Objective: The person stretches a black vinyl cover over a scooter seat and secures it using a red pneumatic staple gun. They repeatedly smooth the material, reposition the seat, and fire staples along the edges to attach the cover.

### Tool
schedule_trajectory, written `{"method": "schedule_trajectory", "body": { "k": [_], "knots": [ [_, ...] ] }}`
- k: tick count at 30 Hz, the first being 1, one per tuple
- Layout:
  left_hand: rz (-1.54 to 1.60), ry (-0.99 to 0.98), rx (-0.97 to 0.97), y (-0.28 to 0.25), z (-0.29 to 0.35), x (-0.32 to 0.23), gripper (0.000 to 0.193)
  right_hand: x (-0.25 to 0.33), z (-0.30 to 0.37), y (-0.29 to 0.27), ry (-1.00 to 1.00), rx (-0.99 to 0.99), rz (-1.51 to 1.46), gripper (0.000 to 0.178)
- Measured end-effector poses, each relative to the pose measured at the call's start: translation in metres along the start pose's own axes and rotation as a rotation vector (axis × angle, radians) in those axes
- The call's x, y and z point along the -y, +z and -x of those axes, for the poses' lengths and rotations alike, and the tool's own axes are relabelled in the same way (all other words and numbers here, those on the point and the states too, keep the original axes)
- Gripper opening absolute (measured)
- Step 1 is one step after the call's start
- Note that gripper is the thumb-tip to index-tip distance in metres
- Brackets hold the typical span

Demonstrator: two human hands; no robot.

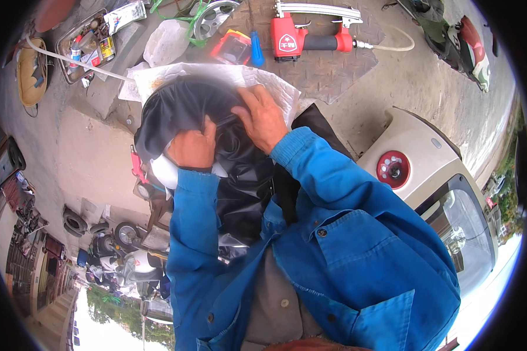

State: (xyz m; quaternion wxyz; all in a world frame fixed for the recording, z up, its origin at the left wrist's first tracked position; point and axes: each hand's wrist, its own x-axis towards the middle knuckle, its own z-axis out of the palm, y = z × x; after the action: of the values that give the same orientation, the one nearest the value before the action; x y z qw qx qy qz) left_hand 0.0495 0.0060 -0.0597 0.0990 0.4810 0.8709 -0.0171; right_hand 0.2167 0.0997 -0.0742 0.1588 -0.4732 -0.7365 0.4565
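Note:
A smooth black leather-like cover (240, 155) lies in folds in front of me, draped over a rounded form. White sheeting (284, 99) sticks out from under its far edge. My left hand (194, 147) is closed on the near left part of the cover, thumb pointing away from me; the curled fingertips are hidden. On the far right part of the cover rests my right hand (263, 120), with thumb and forefinger spread apart and the other fingers bent over the edge.
Beyond the cover, a red staple gun (286, 41) with an air hose lies on a rusty metal plate (328, 76), near a blue nozzle-like piece (256, 50). A tray of supplies (88, 50) stands far left. At right is a pale vehicle (416, 146) with a round red lamp.

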Motion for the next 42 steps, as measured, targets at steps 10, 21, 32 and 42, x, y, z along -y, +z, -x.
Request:
{"method": "schedule_trajectory", "body": {
  "k": [10, 21, 32, 42],
  "knots": [
    [0.214, -0.007, 0.176, -0.011, -0.003, -0.003, 0.044, -0.002, -0.023, -0.040, 0.105, 0.208, -0.056, 0.037],
    [0.378, -0.004, 0.237, -0.008, 0.000, 0.003, 0.039, -0.076, -0.100, -0.150, -0.257, 0.257, 0.969, 0.087],
    [0.517, 0.057, 0.181, 0.004, -0.003, 0.005, 0.032, 0.057, -0.109, -0.193, -0.326, 0.600, 1.071, 0.047],
    [0.579, 0.064, 0.062, 0.011, 0.001, 0.004, 0.017, 0.110, -0.068, -0.112, -0.660, 0.871, 1.028, 0.037]
  ]
}}
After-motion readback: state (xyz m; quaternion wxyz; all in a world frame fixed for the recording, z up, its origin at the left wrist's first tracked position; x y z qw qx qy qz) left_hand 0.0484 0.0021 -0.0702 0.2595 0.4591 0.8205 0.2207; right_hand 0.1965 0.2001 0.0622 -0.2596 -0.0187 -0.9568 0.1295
